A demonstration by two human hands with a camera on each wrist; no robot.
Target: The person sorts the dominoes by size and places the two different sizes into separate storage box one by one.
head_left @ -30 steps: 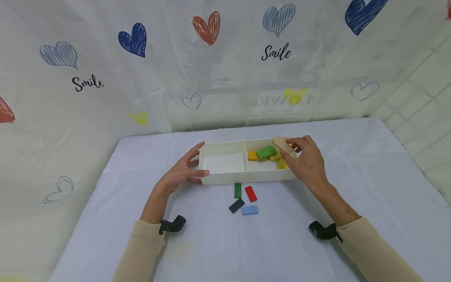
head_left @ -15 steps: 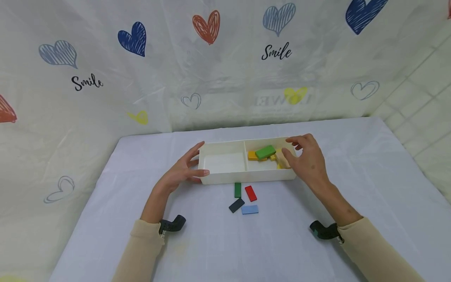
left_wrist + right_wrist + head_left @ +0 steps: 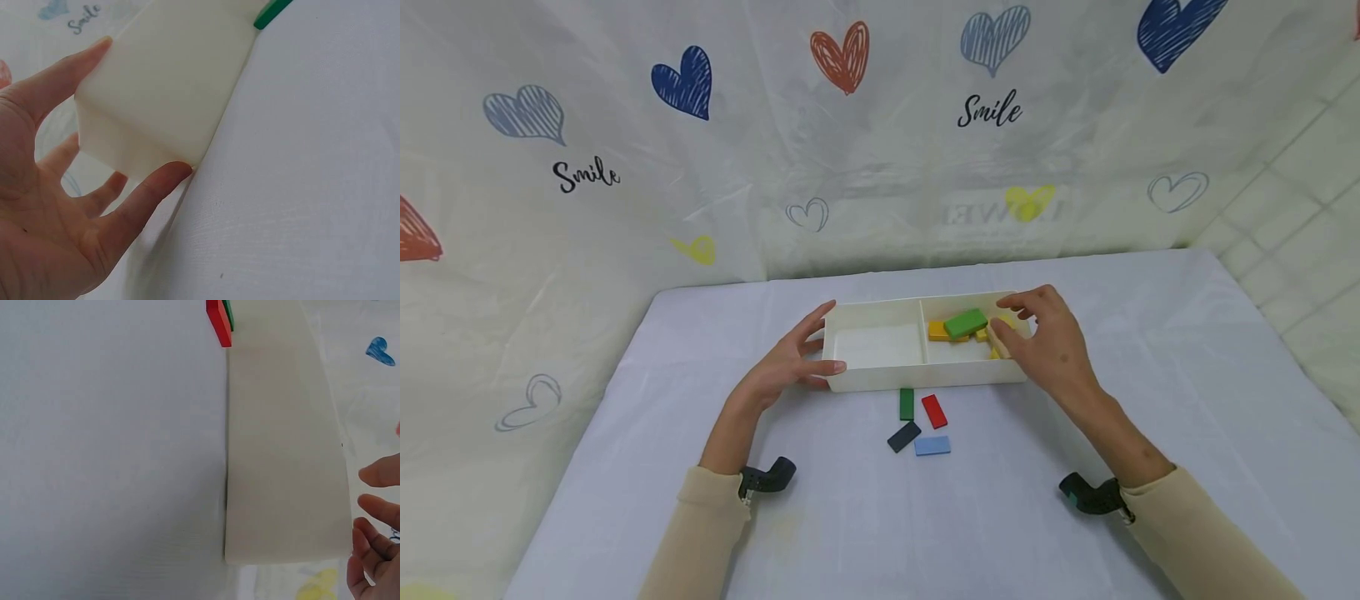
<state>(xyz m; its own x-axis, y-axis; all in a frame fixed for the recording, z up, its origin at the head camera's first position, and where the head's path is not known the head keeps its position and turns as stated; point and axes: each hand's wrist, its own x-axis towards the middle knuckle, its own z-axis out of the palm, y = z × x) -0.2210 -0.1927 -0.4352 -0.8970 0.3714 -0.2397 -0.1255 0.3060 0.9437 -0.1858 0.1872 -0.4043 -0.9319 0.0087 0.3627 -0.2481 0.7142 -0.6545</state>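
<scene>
Behind the left hand [image 3: 786,362], a plain beige sleeve [image 3: 696,542] is ending in a loose cuff [image 3: 709,492]. A curved black mount [image 3: 769,477] is jutting inward beside it, a small silvery bit [image 3: 746,497] showing at its base. Behind the right hand [image 3: 1051,343], a matching beige sleeve [image 3: 1198,533] is extending backward, with a similar black mount [image 3: 1092,493] protruding inward and bearing a greenish patch [image 3: 1072,498].

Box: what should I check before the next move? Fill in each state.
1. Box steadied: ok, left hand holds its left end.
2. Right hand clear of wood block: cannot tell, they overlap in the head view.
3. Left compartment free of blocks: ok.
4. Light green block flat on box floor: not ok, it lies over a yellow block.
5. All blocks boxed: not ok, dark green, red, black and blue are on the table.
</scene>
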